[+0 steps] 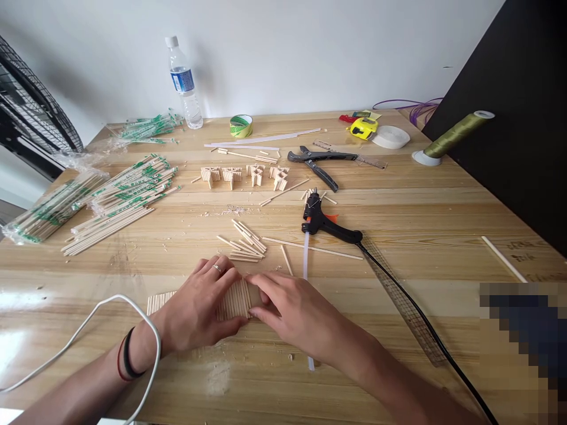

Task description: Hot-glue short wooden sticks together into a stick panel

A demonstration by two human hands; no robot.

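A flat panel of short wooden sticks, laid side by side, rests on the table in front of me. My left hand lies across it, fingers at the far edge and thumb at the near edge. At the panel's right end, my right hand grips the end stick between thumb and fingers. Just beyond the hands lies a loose pile of cut sticks. A black glue gun with a clear glue stick in it lies to the right of the pile.
Small stick structures stand in a row behind. Cutters, a yellow tape measure and a thread spool are at back right. Stick bundles lie left, near a water bottle. A white cable crosses my left forearm.
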